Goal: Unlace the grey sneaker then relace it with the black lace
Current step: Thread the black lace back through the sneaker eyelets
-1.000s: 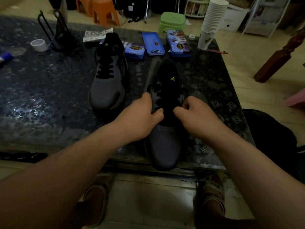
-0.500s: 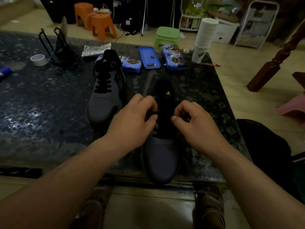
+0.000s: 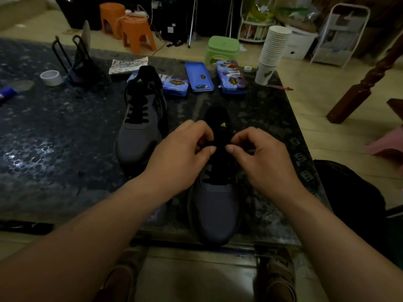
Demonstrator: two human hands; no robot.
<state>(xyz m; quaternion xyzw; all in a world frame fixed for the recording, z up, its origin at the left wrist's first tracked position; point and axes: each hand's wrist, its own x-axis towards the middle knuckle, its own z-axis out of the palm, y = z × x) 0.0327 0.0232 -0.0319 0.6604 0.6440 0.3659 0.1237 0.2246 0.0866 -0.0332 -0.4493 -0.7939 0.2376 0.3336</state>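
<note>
The grey sneaker [image 3: 214,205] sits on the dark surface [image 3: 65,149], close to the front edge, with its toe pointing at the person. A second shoe [image 3: 139,131] stands just beside it on the left.

Both hands are up near the top of the shoe, by the tongue. The left hand [image 3: 181,153] has its fingers curled and its thumb pressed to them, and so does the right hand [image 3: 263,162]. Each one seems to pinch a bit of the black lace [image 3: 218,171]. The light is dim and the lace is black on black, so the strands are hard to see.

This looks like the start of taking the lace out. To do it well, loosen the top first. Pull each side a little at a time, one hole after the next. Do not yank, or the shoe may slide off the edge.
</note>
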